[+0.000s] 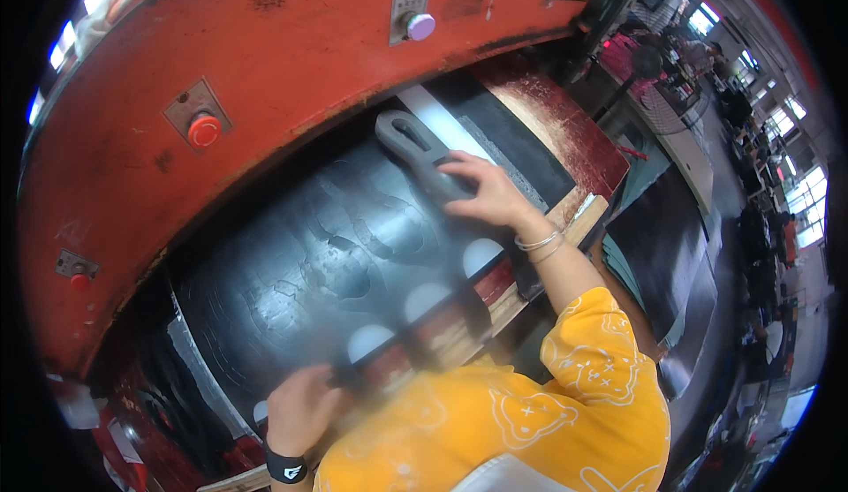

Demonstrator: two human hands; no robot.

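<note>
My right hand [488, 193] is closed on the near end of a grey sole-shaped cutting die [408, 145]. The die has a long slot in its far part and lies near the right end of a shiny black sheet [265, 271]. Cut outlines and wrinkles mark the sheet's middle. At the near left edge, my left hand [303, 406] is beside the sheet with its thumb apart from the fingers and nothing seen in it. This hand is slightly blurred. White half-round patches [428, 299] show along the sheet's near edge.
An orange-red press beam [291, 59] spans the far side, bearing a red button [204, 130] and a pale button [420, 26]. Worn red boards [579, 143] flank the bed. Dark sheets [658, 236] are stacked at the right, with a fan [647, 61] beyond.
</note>
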